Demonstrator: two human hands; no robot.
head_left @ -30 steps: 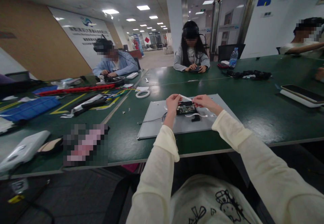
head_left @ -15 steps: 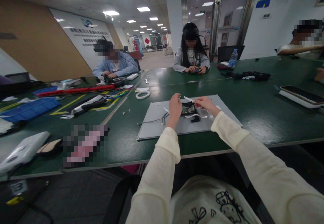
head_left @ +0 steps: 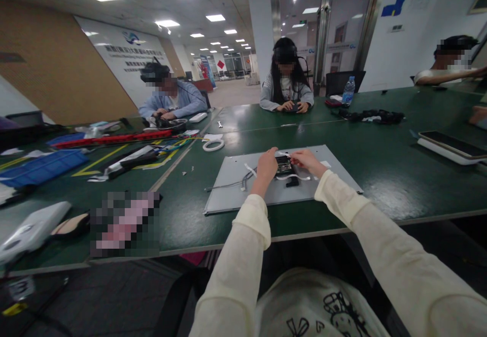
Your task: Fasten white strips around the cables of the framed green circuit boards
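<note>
The green bench (head_left: 399, 174) runs wide, with bare room to the right and clutter well off to the left. A grey panel (head_left: 236, 195) lies flat on it straight ahead, long axis left to right, its near edge close to the bench edge. Both hands meet over the panel's far middle. The left hand (head_left: 267, 167) is curled, knuckles up, against the left side of a small board (head_left: 283, 165); I cannot tell whether it grips or only presses. The right hand (head_left: 307, 160), just right of the board, has its fingertips closed on the end of a white strip (head_left: 283, 153), which runs leftward along the board's far edge. The board sits between the hands, touching both.
</note>
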